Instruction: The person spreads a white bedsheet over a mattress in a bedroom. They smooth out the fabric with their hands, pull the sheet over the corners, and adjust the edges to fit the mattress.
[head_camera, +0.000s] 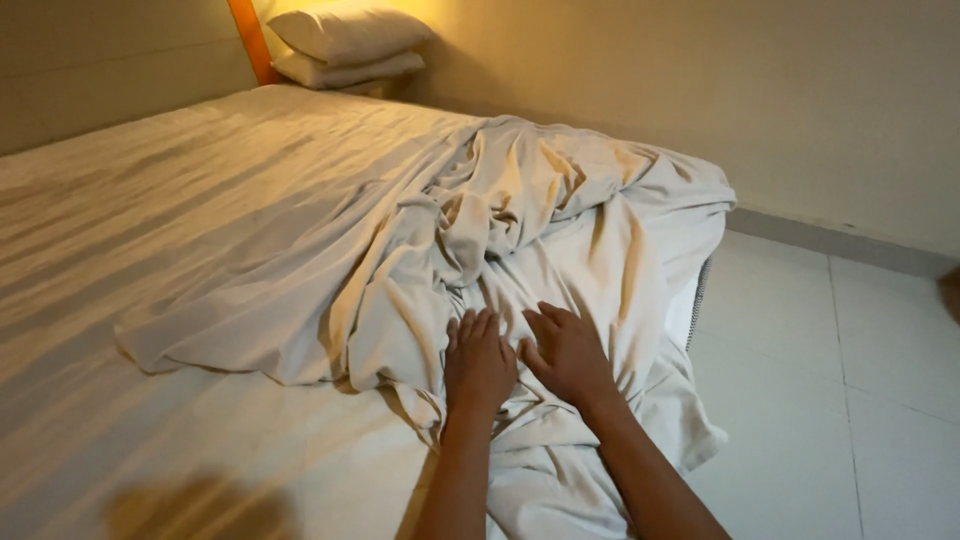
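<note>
A crumpled white sheet (520, 210) lies bunched over the right side of the bed (150, 220) and hangs down over its edge. My left hand (478, 360) rests flat on the sheet near the mattress corner, fingers together and pointing away from me. My right hand (567, 352) lies just beside it, palm down on the same fabric, fingers slightly spread. Neither hand grips the cloth; both press on its folds.
Two white pillows (348, 45) are stacked at the far head of the bed against the wall. An orange strip (247, 38) runs up the corner behind them. White floor tiles (830, 400) lie to the right, with a beige wall (750, 100) beyond.
</note>
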